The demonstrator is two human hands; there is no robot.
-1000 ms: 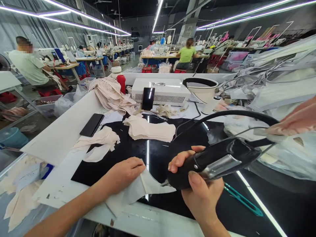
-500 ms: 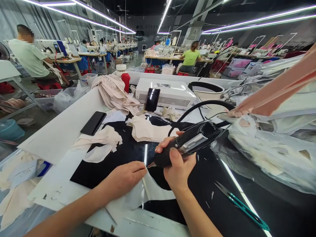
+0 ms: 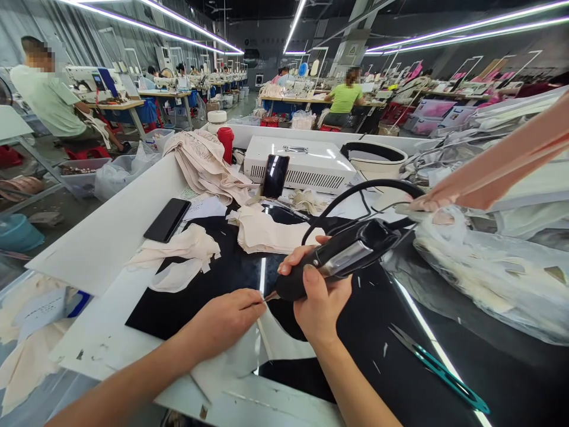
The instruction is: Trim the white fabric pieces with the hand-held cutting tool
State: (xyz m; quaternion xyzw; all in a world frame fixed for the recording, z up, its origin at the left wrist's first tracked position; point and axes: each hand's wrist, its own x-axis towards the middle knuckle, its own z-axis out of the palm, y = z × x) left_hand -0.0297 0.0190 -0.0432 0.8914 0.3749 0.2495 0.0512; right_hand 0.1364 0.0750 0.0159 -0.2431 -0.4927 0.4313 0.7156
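Over the black top [image 3: 355, 362], two hands meet at the edge of a pale cloth [image 3: 291, 347].
The left hand's [image 3: 233, 317] thumb and forefinger are pinched together on the cloth, which lies between the hands near the table's front edge; the right hand [image 3: 320, 290] wraps its fingers around a black tool [image 3: 351, 252], whose tip points to the left fingertips, too small to tell if it touches. A cable [image 3: 331, 209] arches behind the tool; snips [image 3: 444, 373] lie to the right, a cloth stack [image 3: 271, 233] beyond the hands, then a propped phone [image 3: 275, 176] before a white box [image 3: 300, 160].
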